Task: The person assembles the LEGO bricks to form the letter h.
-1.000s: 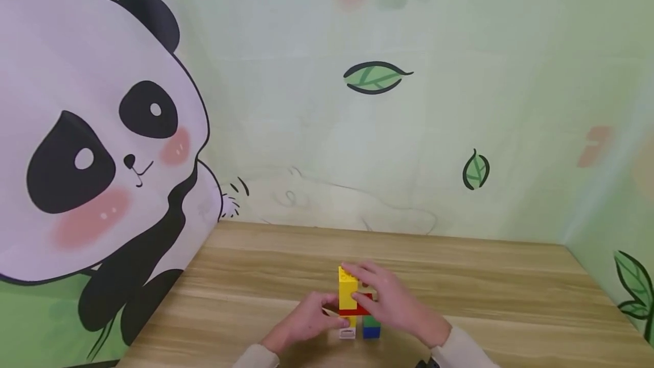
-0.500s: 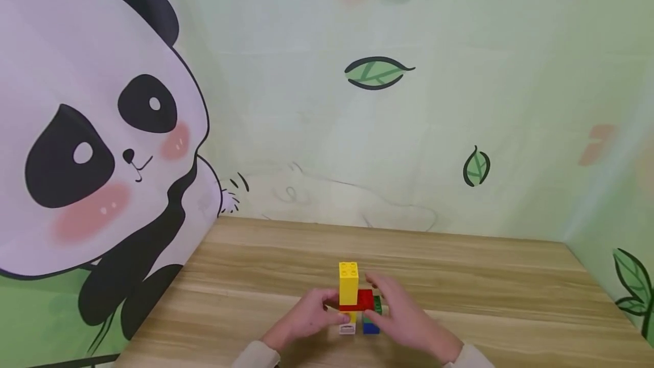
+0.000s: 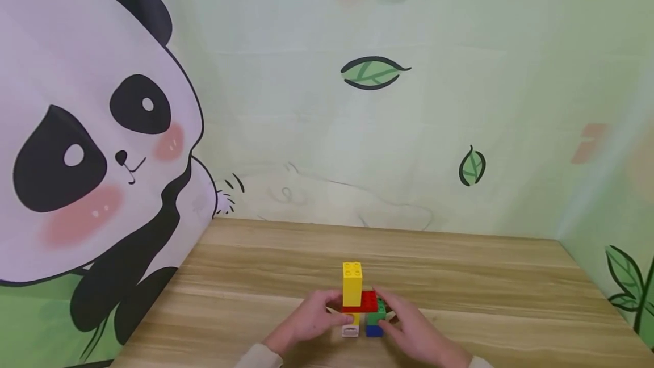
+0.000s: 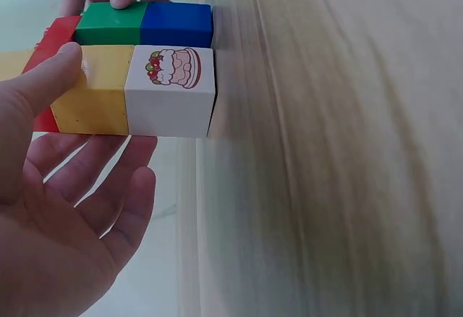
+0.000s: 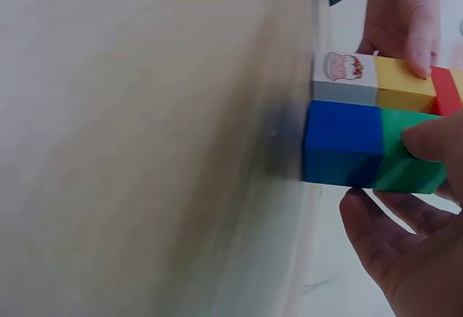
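Note:
A toy-brick structure stands on the table in the head view. Its left column is a white brick (image 4: 172, 108) with a cake picture, topped by a yellow brick (image 4: 101, 103). Beside it, a green brick (image 3: 376, 318) sits on a blue brick (image 3: 374, 331). A red brick (image 3: 369, 301) bridges both columns, and a tall yellow stack (image 3: 352, 288) rises from its left end. My left hand (image 3: 313, 318) pinches the lower yellow brick, thumb on its near face. My right hand (image 3: 415, 328) holds the green brick between thumb and fingers.
The wooden table (image 3: 255, 266) spreads around the structure. Behind it rises a pale green wall (image 3: 286, 90) with printed leaves, and a large printed panda (image 3: 102, 158) covers the left side.
My right hand has come off the tall yellow stack and moved down to the green brick. The left hand stays at the lower yellow brick.

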Demonstrator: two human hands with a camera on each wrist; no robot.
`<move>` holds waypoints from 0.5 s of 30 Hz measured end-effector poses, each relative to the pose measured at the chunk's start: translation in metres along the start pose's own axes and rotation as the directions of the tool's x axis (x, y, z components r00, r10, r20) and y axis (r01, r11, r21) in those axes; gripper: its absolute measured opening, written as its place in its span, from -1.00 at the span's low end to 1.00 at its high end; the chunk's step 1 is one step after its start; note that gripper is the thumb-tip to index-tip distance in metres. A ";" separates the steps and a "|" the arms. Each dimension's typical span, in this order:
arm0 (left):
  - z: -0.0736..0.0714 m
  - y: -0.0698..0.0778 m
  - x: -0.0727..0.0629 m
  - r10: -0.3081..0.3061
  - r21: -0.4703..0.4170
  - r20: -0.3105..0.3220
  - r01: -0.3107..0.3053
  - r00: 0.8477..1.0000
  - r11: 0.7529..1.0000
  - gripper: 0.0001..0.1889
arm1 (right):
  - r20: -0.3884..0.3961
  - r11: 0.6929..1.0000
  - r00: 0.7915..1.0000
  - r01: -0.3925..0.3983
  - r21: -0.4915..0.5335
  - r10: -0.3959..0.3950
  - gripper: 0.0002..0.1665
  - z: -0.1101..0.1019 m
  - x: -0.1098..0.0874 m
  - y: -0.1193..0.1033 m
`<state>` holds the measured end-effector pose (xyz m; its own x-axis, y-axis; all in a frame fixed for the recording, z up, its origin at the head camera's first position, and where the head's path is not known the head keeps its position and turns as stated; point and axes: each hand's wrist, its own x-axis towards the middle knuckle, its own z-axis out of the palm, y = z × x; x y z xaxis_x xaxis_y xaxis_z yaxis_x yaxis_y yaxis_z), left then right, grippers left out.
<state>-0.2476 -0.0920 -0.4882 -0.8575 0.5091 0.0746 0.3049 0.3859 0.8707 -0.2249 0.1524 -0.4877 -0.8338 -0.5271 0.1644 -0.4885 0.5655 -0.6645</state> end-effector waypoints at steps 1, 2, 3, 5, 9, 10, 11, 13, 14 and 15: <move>0.001 0.000 0.000 -0.010 0.000 0.001 0.010 1.000 1.000 -0.71 | 0.008 1.000 1.000 -0.010 0.009 0.010 -0.33 0.000 0.000 0.000; 0.001 0.001 0.001 -0.025 0.000 0.001 0.025 1.000 1.000 -0.70 | 0.012 1.000 1.000 -0.016 0.018 0.015 -0.33 0.000 0.000 0.001; 0.001 0.002 0.002 -0.036 0.001 0.001 0.036 0.999 0.999 -0.69 | 0.015 0.999 1.000 -0.025 0.023 0.025 -0.34 -0.001 0.000 0.001; 0.002 0.004 0.003 -0.062 0.005 -0.004 0.062 0.998 0.998 -0.67 | 0.013 0.999 0.999 -0.032 0.030 0.031 -0.35 -0.002 0.000 0.002; 0.004 0.005 0.007 -0.071 0.016 -0.032 0.071 0.997 0.997 -0.65 | -0.004 0.999 1.000 -0.030 0.013 0.030 -0.32 -0.005 0.002 0.003; 0.005 0.005 0.007 -0.067 0.020 -0.040 0.068 0.997 0.997 -0.66 | -0.007 1.000 1.000 -0.030 0.007 0.030 -0.30 -0.005 0.003 0.003; 0.006 0.006 0.008 -0.062 0.025 -0.049 0.063 0.997 0.998 -0.66 | -0.008 0.999 0.999 -0.034 0.001 0.034 -0.28 -0.005 0.004 0.003; 0.007 0.006 0.009 -0.061 0.035 -0.066 0.064 0.996 0.997 -0.66 | -0.007 0.999 0.999 -0.050 -0.004 0.050 -0.23 -0.004 0.006 0.002; 0.008 0.006 0.009 -0.057 0.042 -0.073 0.060 0.996 0.997 -0.66 | -0.005 0.998 0.998 -0.066 -0.005 0.066 -0.20 -0.004 0.006 0.002; 0.009 0.005 0.010 -0.057 0.048 -0.080 0.061 0.995 0.997 -0.66 | -0.003 0.997 0.997 -0.078 -0.005 0.078 -0.17 -0.004 0.007 0.002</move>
<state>-0.2510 -0.0782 -0.4869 -0.9039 0.4231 0.0633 0.2715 0.4528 0.8493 -0.2327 0.1524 -0.4845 -0.8703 -0.4792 0.1139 -0.4229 0.6084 -0.6716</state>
